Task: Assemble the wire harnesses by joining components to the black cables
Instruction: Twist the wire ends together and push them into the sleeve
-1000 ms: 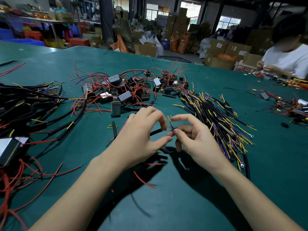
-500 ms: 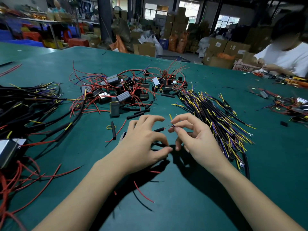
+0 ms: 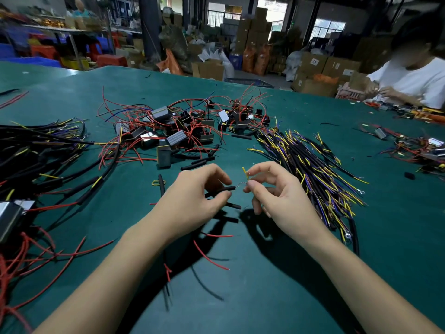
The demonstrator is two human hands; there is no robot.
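Both hands up over the middle of the green table (image 3: 277, 285), near its front edge. Left hand (image 3: 192, 201) pinches a short black tube (image 3: 222, 189) between thumb and forefinger, other fingers curled. Right hand (image 3: 279, 198) pinches a thin bare wire end (image 3: 239, 185) just at the tube's right end; a yellow wire tip (image 3: 245, 171) sticks up beside the right forefinger. Whether the bare wire sits inside the tube, cannot tell. More loose black tube pieces (image 3: 197, 163) lie on the table just behind and under the hands.

Toward the right side, a big bundle of black cables (image 3: 310, 169) with yellow and purple leads, fanned out, near the right hand but not touching. Toward the back middle, a heap of small black and grey boxes (image 3: 177, 137) tangled with red wires (image 3: 134, 150). Along the left edge, a pile of thicker black cables (image 3: 36, 155) with yellow tips, and more red wires at the front left corner. Loose red wire scraps (image 3: 209, 257) lie between the forearms. At the far right corner another person in a white shirt (image 3: 419, 80) works at the table, with a small wire pile (image 3: 419, 150) nearby.
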